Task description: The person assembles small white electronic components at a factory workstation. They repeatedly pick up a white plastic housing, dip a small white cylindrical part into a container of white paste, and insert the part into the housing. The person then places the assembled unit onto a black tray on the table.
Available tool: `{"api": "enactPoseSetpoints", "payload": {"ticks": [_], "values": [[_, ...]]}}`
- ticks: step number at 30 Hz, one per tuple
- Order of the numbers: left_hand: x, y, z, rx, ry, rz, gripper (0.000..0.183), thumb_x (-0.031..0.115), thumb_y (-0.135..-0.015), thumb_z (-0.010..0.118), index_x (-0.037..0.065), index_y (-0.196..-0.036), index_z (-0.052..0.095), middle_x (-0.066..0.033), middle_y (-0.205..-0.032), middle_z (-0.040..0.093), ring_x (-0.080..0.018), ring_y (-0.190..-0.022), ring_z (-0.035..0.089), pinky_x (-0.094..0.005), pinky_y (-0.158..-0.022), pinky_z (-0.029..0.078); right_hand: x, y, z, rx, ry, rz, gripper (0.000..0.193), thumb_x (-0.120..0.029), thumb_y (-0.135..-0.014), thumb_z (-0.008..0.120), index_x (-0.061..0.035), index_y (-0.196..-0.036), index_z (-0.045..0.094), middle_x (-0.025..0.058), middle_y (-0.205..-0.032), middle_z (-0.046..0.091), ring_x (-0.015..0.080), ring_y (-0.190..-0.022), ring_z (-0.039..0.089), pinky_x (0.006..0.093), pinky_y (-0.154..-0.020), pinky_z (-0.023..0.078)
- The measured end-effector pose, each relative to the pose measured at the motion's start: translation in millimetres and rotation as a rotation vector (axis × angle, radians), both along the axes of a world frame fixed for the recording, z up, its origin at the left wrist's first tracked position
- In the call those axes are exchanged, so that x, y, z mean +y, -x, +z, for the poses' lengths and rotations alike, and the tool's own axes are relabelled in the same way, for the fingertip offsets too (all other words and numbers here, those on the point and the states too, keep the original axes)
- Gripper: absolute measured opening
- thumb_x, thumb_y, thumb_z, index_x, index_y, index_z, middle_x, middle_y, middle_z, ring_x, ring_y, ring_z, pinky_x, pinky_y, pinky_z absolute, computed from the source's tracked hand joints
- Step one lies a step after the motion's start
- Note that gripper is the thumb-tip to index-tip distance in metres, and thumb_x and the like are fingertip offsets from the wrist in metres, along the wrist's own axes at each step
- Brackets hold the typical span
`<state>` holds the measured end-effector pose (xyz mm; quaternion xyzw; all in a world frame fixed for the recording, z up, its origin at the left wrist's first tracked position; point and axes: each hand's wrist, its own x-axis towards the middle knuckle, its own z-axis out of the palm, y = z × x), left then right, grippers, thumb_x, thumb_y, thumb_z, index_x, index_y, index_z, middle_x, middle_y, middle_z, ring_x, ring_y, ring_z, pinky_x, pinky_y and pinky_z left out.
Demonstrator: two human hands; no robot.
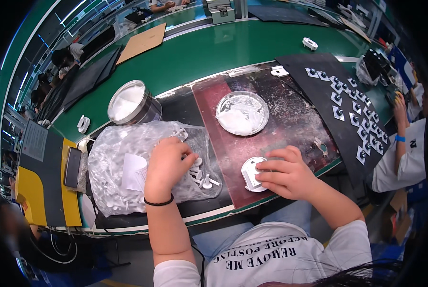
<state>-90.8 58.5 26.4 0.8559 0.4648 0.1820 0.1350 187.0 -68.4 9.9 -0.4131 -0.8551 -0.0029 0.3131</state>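
With left hand [168,162] curled over small parts [206,182] at the bag [109,191] and right hand [288,174] fanned across the round case [250,178] on the red mat [295,119], perhaps to steady it, cannot tell whether pinching with either.
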Motion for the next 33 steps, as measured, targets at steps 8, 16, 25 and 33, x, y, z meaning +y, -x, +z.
{"api": "enactPoseSetpoints", "payload": {"ticks": [8,16,25,33], "values": [[-21.5,-47.8,6.9,-0.644,-0.317,-0.065,0.013,0.01,-0.077,0.072,0.002,-0.078,0.062,-0.0092,-0.075,0.062,-0.0244,-0.066,0.057,-0.0336,-0.064,0.045,29.7,12.7,26.0,0.158,-0.08,0.076,0.011,-0.016,-0.076,0.07,-0.0117,-0.085,0.07,0.0009,-0.086,0.064,0.0208,-0.088,0.058,0.0345,-0.075,0.044],[-31.4,-57.6,-3.1,-0.742,-0.662,-0.199,0.028,0.001,-0.074,0.074,0.004,-0.097,0.059,-0.0119,-0.082,0.062,-0.0251,-0.073,0.061,-0.0326,-0.065,0.049,64.7,48.5,35.0,0.445,0.094,0.127,0.028,-0.022,-0.087,0.062,-0.0021,-0.106,0.063,0.0077,-0.091,0.064,0.0212,-0.084,0.059,0.033,-0.074,0.046],[-30.4,-61.0,-7.8,-0.637,-0.747,-0.275,0.031,-0.003,-0.07,0.074,0.003,-0.097,0.061,-0.0105,-0.084,0.063,-0.0252,-0.07,0.061,-0.0335,-0.061,0.05,63.2,54.8,30.4,1.235,0.993,0.238,0.02,-0.014,-0.092,0.059,0.0005,-0.105,0.063,0.0045,-0.098,0.065,0.0065,-0.089,0.058,0.0214,-0.075,0.046],[-31.1,-64.8,0.4,-0.577,-0.588,-0.351,0.026,-0.001,-0.068,0.071,0.001,-0.093,0.064,-0.0118,-0.091,0.064,-0.0274,-0.075,0.062,-0.0349,-0.065,0.051,78.7,8.0,21.0,1.106,0.611,-0.009,0.019,-0.011,-0.087,0.063,0.0002,-0.102,0.064,0.004,-0.095,0.066,0.0087,-0.088,0.06,0.0244,-0.077,0.048]]}}
